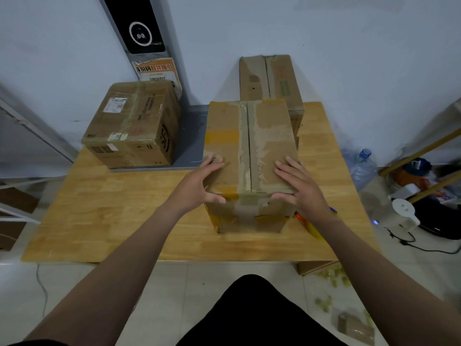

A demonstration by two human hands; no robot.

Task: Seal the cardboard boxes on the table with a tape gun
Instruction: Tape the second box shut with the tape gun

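In the head view, a wooden table [112, 208] is seen from above, with a tall cardboard box [250, 151] standing on it near the front middle. The top flaps of this box are closed and meet along a dark middle seam. The seam is flanked by torn, pale strips of old tape, and remnants of tape hang over the front face.

The left hand [197, 186] is laid on the near left part of the box top. Its fingers are straight and spread wide, and the thumb is set against the front face just below the edge. The right hand [301, 188] is laid flat on the near right part of the top. Its fingers are straight and slightly spread, and the thumb is placed at the front edge. Nothing is gripped by either hand.

The tape gun [314, 229] lies on the table just right of the box. It is mostly hidden by the right forearm, so only yellow, orange and blue parts are shown.

A second box [132, 123], bearing labels, is set on a grey platform [192, 136] at the table's rear left. A third box [270, 81] stands behind the middle one, against the wall. A large water bottle [363, 168] is seen on the floor to the right, and scraps of tape [331, 278] are scattered on the tiles below the table's front right corner.
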